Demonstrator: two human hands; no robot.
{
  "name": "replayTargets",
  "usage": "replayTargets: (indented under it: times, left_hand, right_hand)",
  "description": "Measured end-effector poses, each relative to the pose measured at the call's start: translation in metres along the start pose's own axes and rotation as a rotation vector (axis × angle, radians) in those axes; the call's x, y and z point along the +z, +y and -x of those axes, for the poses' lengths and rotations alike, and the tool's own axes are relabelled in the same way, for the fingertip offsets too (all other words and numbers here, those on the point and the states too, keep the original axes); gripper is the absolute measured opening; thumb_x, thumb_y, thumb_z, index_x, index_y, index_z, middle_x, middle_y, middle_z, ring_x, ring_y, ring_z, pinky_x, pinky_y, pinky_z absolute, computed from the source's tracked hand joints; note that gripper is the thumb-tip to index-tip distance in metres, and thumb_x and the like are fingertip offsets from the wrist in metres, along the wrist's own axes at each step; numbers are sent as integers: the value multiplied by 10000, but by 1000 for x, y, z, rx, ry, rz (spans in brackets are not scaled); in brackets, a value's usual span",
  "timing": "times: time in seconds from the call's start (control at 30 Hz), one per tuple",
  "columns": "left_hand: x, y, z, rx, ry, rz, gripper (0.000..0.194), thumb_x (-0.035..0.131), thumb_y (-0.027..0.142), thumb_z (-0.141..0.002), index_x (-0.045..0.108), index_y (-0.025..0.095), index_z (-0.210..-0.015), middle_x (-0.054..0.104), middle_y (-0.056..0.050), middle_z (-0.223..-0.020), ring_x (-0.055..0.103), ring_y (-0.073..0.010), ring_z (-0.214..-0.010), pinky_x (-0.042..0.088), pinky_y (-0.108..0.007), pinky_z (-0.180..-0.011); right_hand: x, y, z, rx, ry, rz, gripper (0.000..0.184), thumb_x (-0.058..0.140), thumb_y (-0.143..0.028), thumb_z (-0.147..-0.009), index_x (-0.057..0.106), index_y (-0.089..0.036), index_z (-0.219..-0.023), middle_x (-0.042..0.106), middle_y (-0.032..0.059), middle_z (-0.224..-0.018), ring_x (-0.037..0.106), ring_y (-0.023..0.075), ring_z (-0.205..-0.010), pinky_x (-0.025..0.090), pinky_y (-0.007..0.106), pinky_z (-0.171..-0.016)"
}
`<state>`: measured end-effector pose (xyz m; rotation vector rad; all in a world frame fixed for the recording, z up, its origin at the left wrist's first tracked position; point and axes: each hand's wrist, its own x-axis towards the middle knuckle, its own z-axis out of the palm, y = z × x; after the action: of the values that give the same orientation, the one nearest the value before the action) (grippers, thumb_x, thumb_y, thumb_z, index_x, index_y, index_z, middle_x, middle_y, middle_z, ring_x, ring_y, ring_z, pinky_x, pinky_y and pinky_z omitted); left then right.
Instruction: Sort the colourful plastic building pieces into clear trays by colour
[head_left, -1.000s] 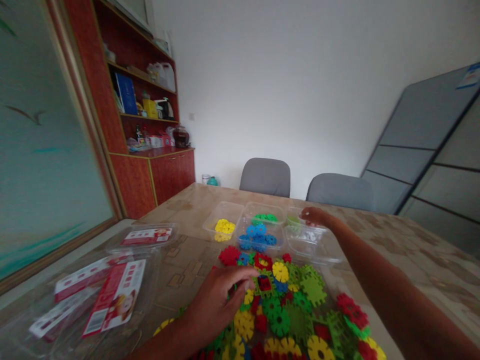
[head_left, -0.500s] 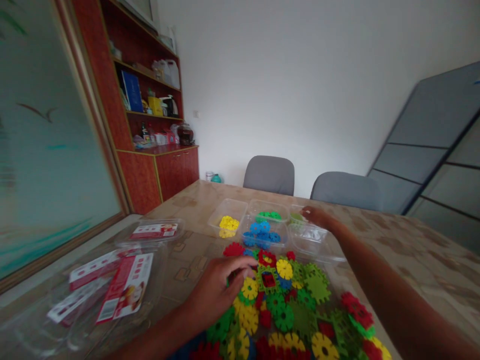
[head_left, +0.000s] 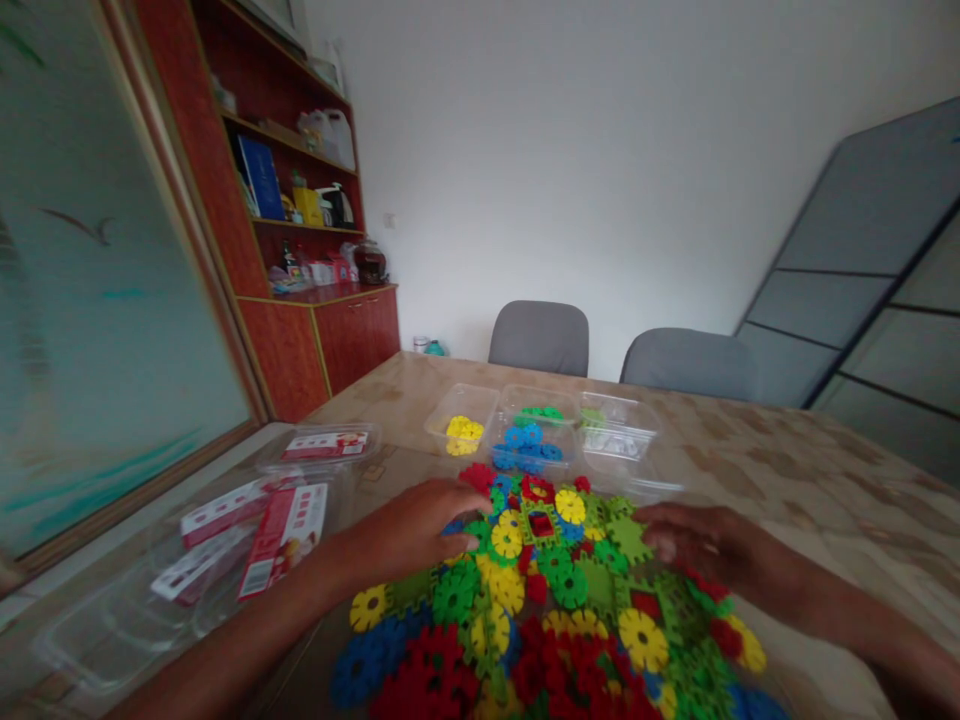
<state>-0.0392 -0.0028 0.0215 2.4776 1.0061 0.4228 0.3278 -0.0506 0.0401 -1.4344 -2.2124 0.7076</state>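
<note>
A heap of flat toy gear pieces (head_left: 555, 610) in red, yellow, green and blue lies on the table in front of me. My left hand (head_left: 416, 530) rests on the heap's left edge, fingers curled down onto a piece. My right hand (head_left: 701, 545) lies on the heap's right side, fingers stretched flat over the pieces. Behind the heap stand clear plastic trays: one with yellow pieces (head_left: 463, 434), one with blue pieces (head_left: 528, 447), one with green pieces (head_left: 541, 412) and one with a light green piece (head_left: 592, 418).
Clear plastic lids with red and white labels (head_left: 281, 520) lie at the left on the marbled table (head_left: 787, 470). Two grey chairs (head_left: 538, 338) stand at its far side. A red wooden cabinet with shelves (head_left: 300, 230) is at the left wall.
My right hand has drawn back from the far right tray to the right side of the heap. My left hand stays on the heap's left edge. The view has tilted down a little.
</note>
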Motion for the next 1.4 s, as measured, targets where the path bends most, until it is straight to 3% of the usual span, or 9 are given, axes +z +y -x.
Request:
replayTargets:
  times: [0.17, 0.27, 0.43, 0.57, 0.77, 0.9, 1.0, 1.13, 1.4]
  left_hand:
    - [-9, 16, 12, -72, -164, -115, 471, 730, 241, -732, 594, 197, -1181, 598, -81, -1231, 546, -288, -1126, 406, -370, -949]
    - [-4, 23, 12, -58, -210, -147, 362, 715, 263, -753, 625, 178, -1093, 620, -89, -1143, 571, -286, -1066, 439, -370, -902]
    - [14, 24, 7, 37, -195, -84, 418, 698, 254, -779, 590, 201, -1180, 585, -89, -1211, 544, -266, -1116, 413, -366, -959]
    - [24, 33, 5, 110, -233, 63, 422, 648, 234, -835, 557, 238, -1246, 554, -61, -1306, 505, -227, -1203, 364, -325, -1028]
    - [25, 36, 1, 151, -167, 84, 309, 564, 237, -905, 575, 255, -1213, 585, -46, -1266, 522, -207, -1181, 361, -303, -1017]
    - [8, 34, 9, 91, -227, 28, 304, 594, 288, -883, 588, 256, -1185, 608, -50, -1197, 558, -233, -1111, 409, -317, -955]
    - [-3, 38, 20, 3, -327, -13, 506, 709, 376, -779, 551, 261, -1245, 569, -65, -1258, 536, -285, -1145, 416, -361, -961]
    - [0, 44, 29, -1, -333, -74, 673, 778, 401, -687, 505, 273, -1289, 491, -75, -1345, 469, -317, -1212, 389, -394, -995]
    - [15, 54, 14, 73, -255, -41, 418, 703, 214, -800, 563, 276, -1190, 595, -34, -1176, 552, -247, -1085, 414, -312, -894]
  right_hand:
    - [28, -21, 51, 59, -158, 92, 443, 518, -488, -878, 574, -323, -1285, 641, 70, -1243, 632, 288, -1062, 517, 426, -910]
    - [37, -33, 53, 72, -210, 128, 488, 546, -465, -857, 530, -332, -1326, 564, 57, -1343, 552, 318, -1181, 450, 479, -991]
    - [57, -26, 38, 5, -194, 148, 499, 579, -344, -856, 508, -282, -1346, 491, 78, -1410, 472, 300, -1264, 401, 460, -1039]
    - [67, -16, 23, -91, -131, 175, 414, 572, -226, -853, 575, -257, -1265, 598, 96, -1283, 573, 262, -1144, 481, 390, -946]
    - [44, -21, 17, -104, -96, 255, 252, 508, -172, -872, 663, -212, -1067, 696, 80, -910, 657, 217, -799, 527, 343, -724]
    - [41, -20, 39, -117, -95, 211, 308, 557, -281, -883, 624, -288, -1183, 680, 68, -1110, 648, 233, -957, 532, 362, -813]
    - [49, -29, 47, -93, -111, 234, 519, 644, -341, -820, 517, -314, -1323, 567, 83, -1325, 558, 303, -1157, 483, 456, -943]
    - [62, -51, 38, -78, -199, 241, 570, 701, -217, -728, 564, -240, -1282, 614, 129, -1249, 600, 330, -1086, 527, 462, -881]
    - [73, -32, 28, -114, -90, 245, 429, 632, -253, -822, 562, -264, -1246, 635, 93, -1174, 634, 268, -967, 548, 410, -800]
